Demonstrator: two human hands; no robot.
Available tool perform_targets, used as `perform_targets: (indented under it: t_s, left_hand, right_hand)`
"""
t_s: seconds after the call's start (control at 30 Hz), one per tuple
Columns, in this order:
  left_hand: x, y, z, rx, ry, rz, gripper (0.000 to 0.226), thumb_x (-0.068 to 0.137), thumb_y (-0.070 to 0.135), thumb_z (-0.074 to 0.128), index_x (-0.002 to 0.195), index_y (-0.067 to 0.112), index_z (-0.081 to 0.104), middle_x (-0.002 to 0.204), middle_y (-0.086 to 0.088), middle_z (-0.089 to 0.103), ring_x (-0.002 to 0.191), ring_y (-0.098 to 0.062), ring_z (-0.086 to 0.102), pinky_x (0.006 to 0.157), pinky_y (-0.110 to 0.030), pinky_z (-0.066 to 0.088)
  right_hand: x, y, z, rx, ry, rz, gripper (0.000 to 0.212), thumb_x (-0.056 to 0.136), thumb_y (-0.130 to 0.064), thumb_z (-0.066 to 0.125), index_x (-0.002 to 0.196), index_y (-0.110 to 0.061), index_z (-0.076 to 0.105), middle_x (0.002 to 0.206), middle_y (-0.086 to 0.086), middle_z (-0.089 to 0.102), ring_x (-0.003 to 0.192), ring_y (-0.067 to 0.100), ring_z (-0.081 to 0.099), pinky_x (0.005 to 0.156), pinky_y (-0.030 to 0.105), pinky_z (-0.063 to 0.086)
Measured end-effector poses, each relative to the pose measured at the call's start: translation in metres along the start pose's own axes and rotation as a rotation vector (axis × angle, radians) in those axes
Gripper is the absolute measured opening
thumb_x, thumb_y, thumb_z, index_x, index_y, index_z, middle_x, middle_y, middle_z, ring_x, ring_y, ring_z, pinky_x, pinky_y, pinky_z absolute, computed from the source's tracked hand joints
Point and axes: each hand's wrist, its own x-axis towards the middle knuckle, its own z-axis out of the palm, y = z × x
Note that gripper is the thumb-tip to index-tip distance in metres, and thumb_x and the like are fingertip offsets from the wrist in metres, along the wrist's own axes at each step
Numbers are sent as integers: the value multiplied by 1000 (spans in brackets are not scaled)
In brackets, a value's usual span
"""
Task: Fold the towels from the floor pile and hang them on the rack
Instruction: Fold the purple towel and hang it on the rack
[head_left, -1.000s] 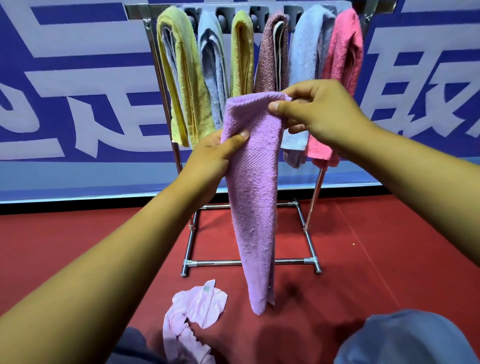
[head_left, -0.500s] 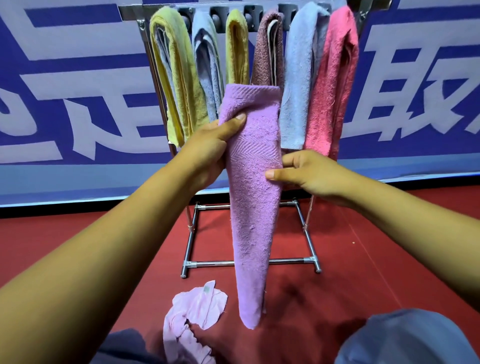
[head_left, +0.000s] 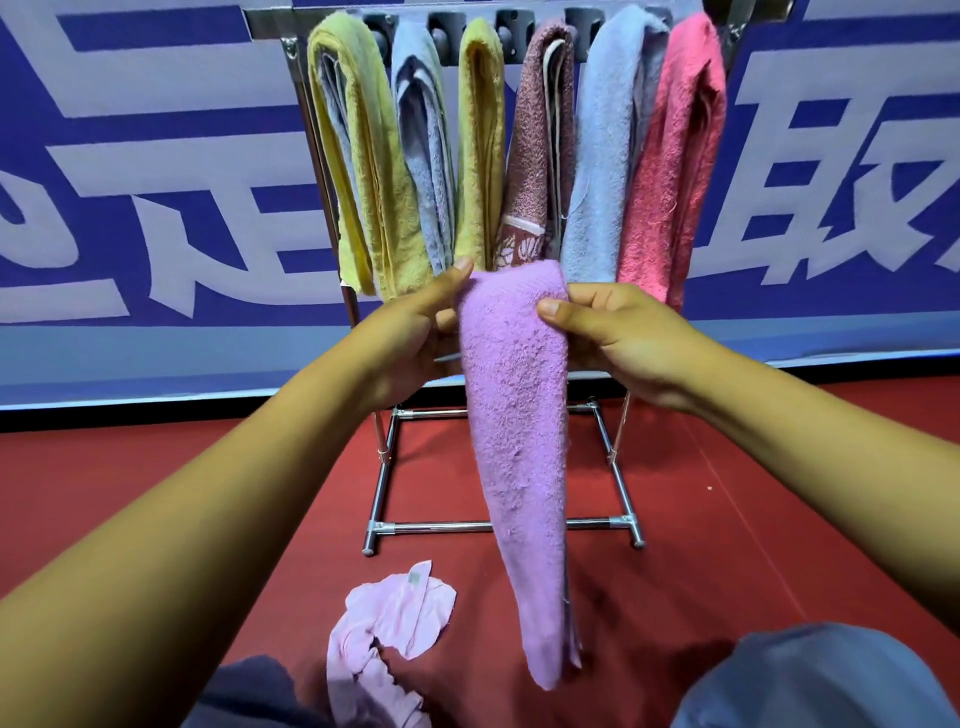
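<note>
Purple towel (head_left: 514, 441) is held folded, long axis vertical, top fold at hand level, tail hanging down to just above the red floor (head_left: 727, 493). Left hand (head_left: 410, 338) is pinched on the top-left edge, thumb laid along the fold; right hand (head_left: 618, 332) is gripped on the top-right edge, thumb in front, other fingers hidden behind the cloth. Both hands sit at equal height on either side of the towel.

Key relation: the rack (head_left: 498, 527) stands straight ahead, beyond the hands, and its top bars are well above the held fold. Six towels are already draped there: yellow (head_left: 358, 171), light blue (head_left: 421, 156), mustard (head_left: 480, 145), maroon patterned (head_left: 537, 150), pale blue (head_left: 608, 150), pink (head_left: 675, 166). A lift up and forward is judged necessary. A free bar cannot be made out; the top row looks crowded. Neither hand is clearly nearer the rack.

Floor pile: a crumpled pale pink cloth (head_left: 384, 629) lies below the left forearm, and a dark grey item (head_left: 249, 691) is touching it at the frame edge. The person's blue-clad knee (head_left: 810, 680) is seen lower right. A blue banner wall with white characters (head_left: 156, 156) stands behind the rack.
</note>
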Motion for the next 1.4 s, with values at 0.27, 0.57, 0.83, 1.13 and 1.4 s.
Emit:
perform_targets:
  t_s: [0.27,0.57,0.83,1.13,1.4]
  left_hand:
    - [-18,-29,-3,134,-183,19,26,80,31,60,99,15,67,94,1,73,80,-10,66,78,-23,51]
    - [-17,-26,12,6,-111,145,36,82,26,58,115,11,56,94,-6,63,74,-14,57,74,-30,47]
    - [-15,-18,23,-124,-87,107,30,97,17,47,122,7,59,105,-9,68,86,-16,65,75,-27,51]
    - [-8,0,24,-209,0,100,21,98,20,48,109,9,63,97,-8,72,87,-18,67,80,-28,54]
    - [-7,3,16,-152,97,81,15,97,21,52,92,16,65,75,4,70,73,-10,61,71,-25,48]
  right_hand:
    - [4,-8,-4,-13,72,-16,16,97,-16,47,92,-14,63,73,-6,70,65,5,63,66,20,52]
    - [2,-13,-13,-58,231,-32,13,95,-17,53,90,-14,65,74,1,66,63,13,59,56,23,51]
    - [5,-11,-7,115,241,85,16,97,-21,49,99,-12,62,85,4,66,75,14,62,72,28,54]
    - [-10,-3,-15,-113,-17,165,12,85,-5,61,95,-12,64,68,-7,71,57,0,62,58,12,50]
    - [-9,-2,-20,-118,-83,187,21,86,2,55,105,4,64,84,5,71,73,13,66,79,26,55]
